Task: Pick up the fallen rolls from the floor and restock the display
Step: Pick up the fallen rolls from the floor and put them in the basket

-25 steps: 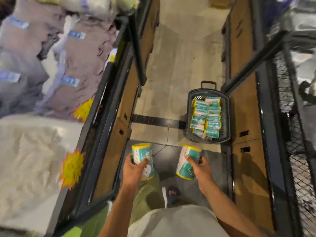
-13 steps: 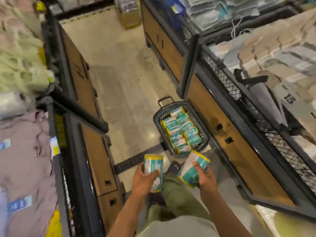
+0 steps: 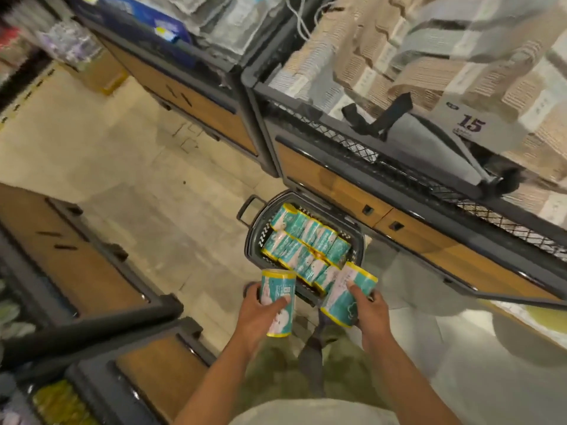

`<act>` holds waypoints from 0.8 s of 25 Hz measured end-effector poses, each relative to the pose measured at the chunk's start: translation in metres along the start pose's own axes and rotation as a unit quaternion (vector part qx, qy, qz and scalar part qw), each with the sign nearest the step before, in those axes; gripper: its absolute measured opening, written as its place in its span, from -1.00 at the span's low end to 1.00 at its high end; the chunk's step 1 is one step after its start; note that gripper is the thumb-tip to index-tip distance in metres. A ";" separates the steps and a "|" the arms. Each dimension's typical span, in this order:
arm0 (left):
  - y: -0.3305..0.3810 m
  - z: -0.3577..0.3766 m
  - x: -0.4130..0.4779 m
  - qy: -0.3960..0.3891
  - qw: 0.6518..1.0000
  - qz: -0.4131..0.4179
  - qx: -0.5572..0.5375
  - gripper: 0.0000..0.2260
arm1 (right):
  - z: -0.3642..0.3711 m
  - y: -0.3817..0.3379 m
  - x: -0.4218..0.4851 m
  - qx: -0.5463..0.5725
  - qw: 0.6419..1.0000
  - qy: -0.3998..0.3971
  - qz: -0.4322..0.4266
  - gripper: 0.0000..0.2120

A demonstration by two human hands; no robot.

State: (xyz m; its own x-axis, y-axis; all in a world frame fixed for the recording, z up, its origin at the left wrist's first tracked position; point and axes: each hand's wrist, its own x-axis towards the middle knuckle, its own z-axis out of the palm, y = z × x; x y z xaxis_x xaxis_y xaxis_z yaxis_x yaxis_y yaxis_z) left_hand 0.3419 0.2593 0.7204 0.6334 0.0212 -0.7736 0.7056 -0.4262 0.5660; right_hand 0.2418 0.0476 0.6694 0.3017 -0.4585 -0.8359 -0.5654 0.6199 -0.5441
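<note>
Right-hand bin: beige folded goods (image 3: 429, 72) stacked high behind black wire mesh (image 3: 352, 148). A white price card (image 3: 469, 124) marked "15" stands among them. A grey bag (image 3: 429, 139) with black straps lies at the bin's front edge. Blue packs (image 3: 144, 16) in the bin beyond. Cardboard box (image 3: 101, 75) down the aisle. Wood-panelled bin (image 3: 70, 271) at left

**Aisle layout**

Basket (image 3: 259, 237) sits on the floor (image 3: 138, 179) mid-aisle, just beside the base of the right display unit (image 3: 337, 182). Rolls (image 3: 306, 246) lie in it in two rows. Left hand (image 3: 257, 314) holds one roll (image 3: 277, 289) and right hand (image 3: 372, 311) holds another roll (image 3: 343, 299), side by side over the basket's near end. Left display unit (image 3: 76, 271) flanks the aisle opposite. Stacked packs (image 3: 429, 72) sit in the right unit, behind its mesh (image 3: 352, 145).
</note>
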 end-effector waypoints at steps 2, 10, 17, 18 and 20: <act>0.020 0.002 0.043 -0.032 0.999 -0.004 0.039 -0.63 | 0.019 -0.004 0.023 0.013 0.999 0.037 0.005 -0.72; 0.066 0.036 0.266 -0.155 0.964 0.007 0.217 -0.37 | 0.118 0.006 0.164 0.016 0.991 0.128 0.023 -0.57; 0.038 0.135 0.466 -0.160 0.932 0.040 0.324 -0.21 | 0.167 0.061 0.352 -0.015 0.991 0.126 0.050 -0.18; 0.028 0.149 0.487 -0.160 0.933 0.042 0.319 -0.18 | 0.169 0.070 0.378 -0.023 0.990 0.127 0.053 -0.18; 0.008 0.172 0.522 -0.151 0.930 0.064 0.328 -0.24 | 0.171 0.084 0.424 -0.038 0.988 0.141 0.054 -0.26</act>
State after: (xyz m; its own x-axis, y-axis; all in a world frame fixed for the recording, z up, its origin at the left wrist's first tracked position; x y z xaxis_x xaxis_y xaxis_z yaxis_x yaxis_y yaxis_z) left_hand 0.6235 0.1118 0.2722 0.5099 -0.2806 -0.8132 0.2227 -0.8700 0.4399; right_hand 0.4539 0.0143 0.2569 0.0165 -0.5572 -0.8302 -0.6416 0.6309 -0.4362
